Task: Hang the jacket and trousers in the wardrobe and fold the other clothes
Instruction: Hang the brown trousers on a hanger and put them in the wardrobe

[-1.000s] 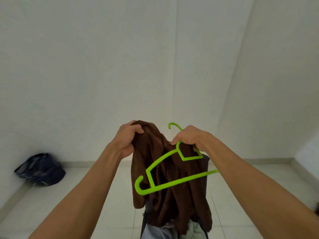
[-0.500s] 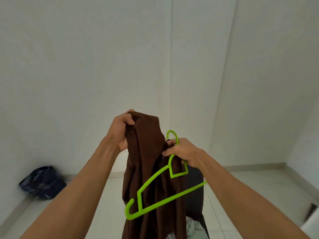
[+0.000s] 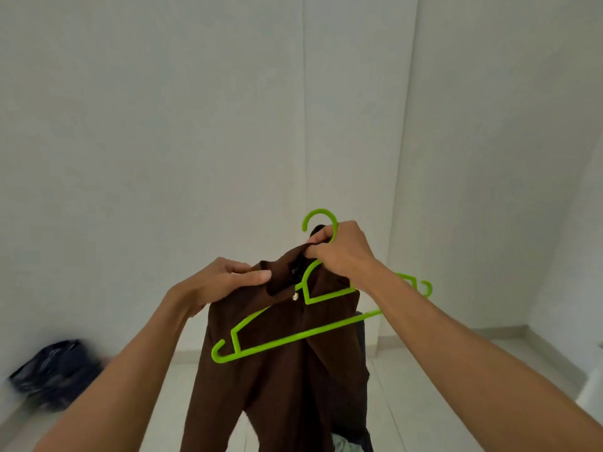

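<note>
Brown trousers [image 3: 277, 370] hang in front of me, held up by their waistband, with a small metal button showing near the top. My left hand [image 3: 222, 283] grips the left side of the waistband. My right hand [image 3: 339, 252] pinches the right side of the waistband together with the neck of a bright green plastic hanger [image 3: 293, 337]. The hanger lies tilted across the front of the trousers, hook up above my right hand. The trouser legs run out of the bottom of the view.
A dark blue bag or bundle of cloth [image 3: 54, 375] lies on the floor against the left wall. White walls meet in a corner ahead. Light grey cloth [image 3: 346, 446] and a dark item show behind the trousers at the bottom edge.
The bunched trousers have been spread open at the waistband. My right hand with the hanger has risen and moved right; my left hand has dropped lower and holds the other side.
</note>
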